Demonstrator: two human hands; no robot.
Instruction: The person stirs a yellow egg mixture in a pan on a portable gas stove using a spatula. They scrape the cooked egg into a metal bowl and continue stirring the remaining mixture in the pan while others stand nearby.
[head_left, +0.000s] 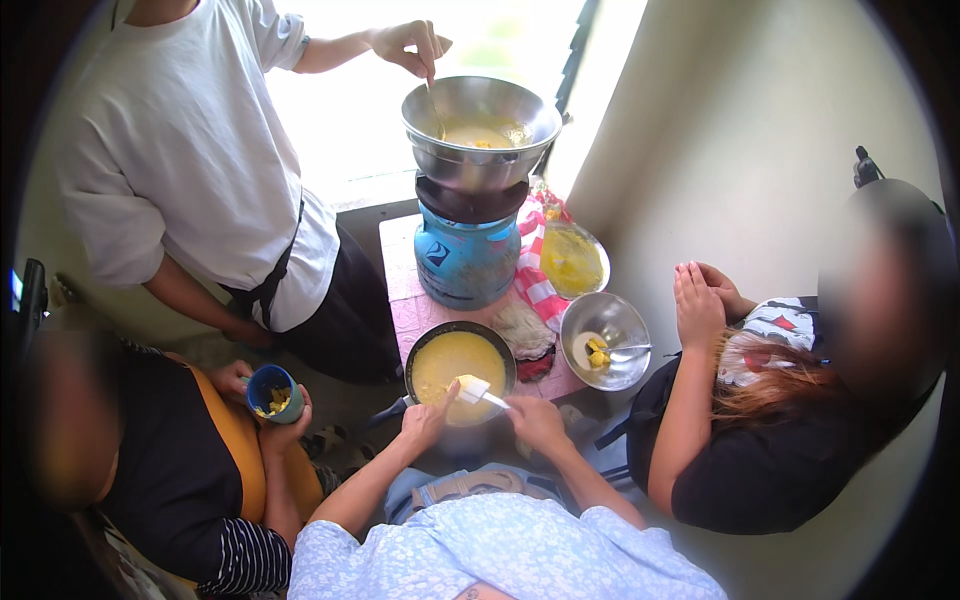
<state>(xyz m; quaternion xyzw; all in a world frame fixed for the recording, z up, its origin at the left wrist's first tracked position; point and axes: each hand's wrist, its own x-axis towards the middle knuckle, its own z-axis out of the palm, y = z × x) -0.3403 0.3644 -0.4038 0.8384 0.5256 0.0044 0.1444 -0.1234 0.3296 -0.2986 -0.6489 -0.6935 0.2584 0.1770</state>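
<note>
In front of me a dark frying pan holds a thick yellow mixture. My right hand grips the handle of a white spatula, whose blade is over the pan and carries pale yellow mixture. My left hand is at the pan's lower left rim, a finger reaching up to the spatula's blade; nothing is seen gripped in it. To the right a steel bowl contains a yellow lump and a spoon.
Beyond the pan a large steel bowl sits on a burner above a blue gas cylinder; a person stirs in it. A plate with yellow residue and checked cloth lie nearby. People flank me; the left one holds a blue-green mug.
</note>
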